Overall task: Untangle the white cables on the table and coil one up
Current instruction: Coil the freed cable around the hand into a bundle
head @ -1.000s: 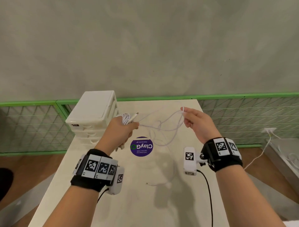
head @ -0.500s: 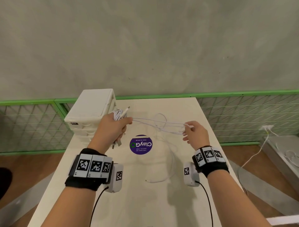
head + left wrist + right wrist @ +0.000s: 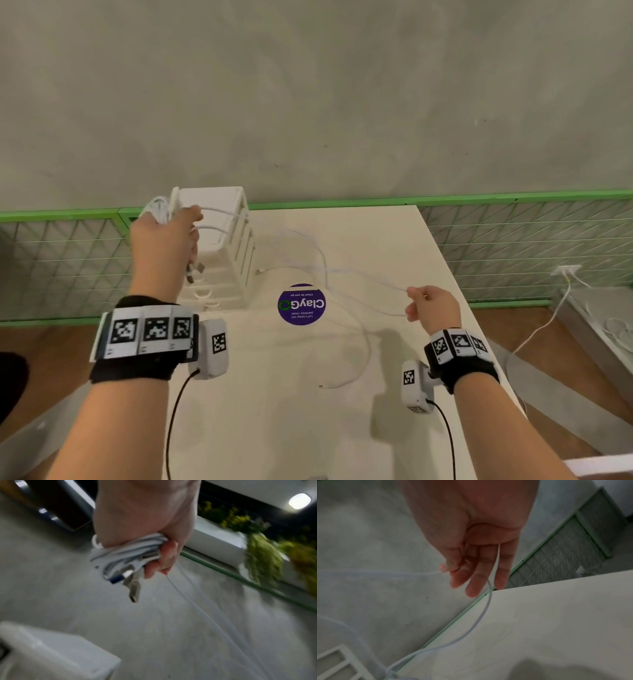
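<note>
**Left hand grips the coiled bundle while the right pinches a loose strand**

Left hand (image 3: 164, 240), raised above the white plastic drawer unit (image 3: 222, 240), is curled tight round a bundle of thin white cables (image 3: 126, 553); the wrist view shows several loops bunched in the fist, with metal plug ends, one blue-tipped, sticking out below the fingers (image 3: 159, 561). Two strands leave this fist and run over the top of the drawer unit toward the right.

The right hand (image 3: 431, 308), well to the right of the drawer unit and lower than the left, pinches one thin white strand (image 3: 481, 615) between thumb and forefinger, the other fingers loosely extended. From the pinch the strand passes between those fingers and sags to the cream rectangular tabletop (image 3: 394, 240).

Between the hands the cables cross in slack curves just right of the drawer unit. A loose end (image 3: 322, 386) lies on the tabletop, nearer the person than the round purple sticker (image 3: 301, 304), which sits just right of the drawer unit's front corner.

Beyond the drawer unit stand a grey concrete wall (image 3: 308, 102) and a green-framed wire fence (image 3: 513, 240).
</note>
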Demonstrator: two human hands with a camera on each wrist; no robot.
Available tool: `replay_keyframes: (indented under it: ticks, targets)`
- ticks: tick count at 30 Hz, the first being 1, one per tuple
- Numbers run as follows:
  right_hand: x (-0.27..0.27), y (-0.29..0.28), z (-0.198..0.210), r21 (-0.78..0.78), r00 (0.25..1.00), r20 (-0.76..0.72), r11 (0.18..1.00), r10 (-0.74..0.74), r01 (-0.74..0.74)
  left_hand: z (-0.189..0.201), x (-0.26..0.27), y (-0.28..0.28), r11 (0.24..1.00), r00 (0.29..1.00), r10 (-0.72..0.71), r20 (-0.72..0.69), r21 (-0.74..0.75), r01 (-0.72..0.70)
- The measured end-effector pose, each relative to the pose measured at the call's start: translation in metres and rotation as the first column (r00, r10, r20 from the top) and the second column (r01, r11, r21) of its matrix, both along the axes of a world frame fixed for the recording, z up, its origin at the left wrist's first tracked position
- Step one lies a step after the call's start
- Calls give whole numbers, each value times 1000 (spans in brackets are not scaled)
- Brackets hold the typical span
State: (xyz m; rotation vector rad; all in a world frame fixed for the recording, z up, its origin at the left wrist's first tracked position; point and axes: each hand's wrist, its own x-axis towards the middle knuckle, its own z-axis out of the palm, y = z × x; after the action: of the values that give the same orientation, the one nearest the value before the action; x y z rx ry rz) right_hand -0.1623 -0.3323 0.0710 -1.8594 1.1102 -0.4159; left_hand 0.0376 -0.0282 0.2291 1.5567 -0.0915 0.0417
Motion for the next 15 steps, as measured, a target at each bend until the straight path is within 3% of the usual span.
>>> replay_keyframes:
  ticks: [4, 6, 7, 8, 10, 12, 15]
  targets:
    - [13, 8, -5, 101, 996, -79, 994, -45, 53, -7, -10, -16, 969, 992, -129, -7, 209, 128]
    - [23, 16, 8, -69, 999, -51, 998, -13, 10, -11, -22, -30, 941, 979, -204, -8, 275, 198]
    - [29, 24, 21, -158, 998, 62, 987, 27, -17, -12, -28, -38, 929, 972, -235, -9, 291, 227]
    - [34, 38, 36, -195, 972, 203, 978, 116, -76, -13, -34, -45, 919, 965, -263, -12, 302, 254]
    - [45, 68, 63, -172, 846, 399, 935, 355, -311, -12, -46, -58, 897, 944, -329, -31, 302, 323]
    - [58, 93, 75, -154, 735, 442, 851, 514, -502, -11, -55, -67, 859, 896, -441, -55, 263, 439]
    - [69, 114, 80, -98, 677, 492, 807, 548, -582, -5, -62, -71, 820, 855, -517, -41, 265, 508]
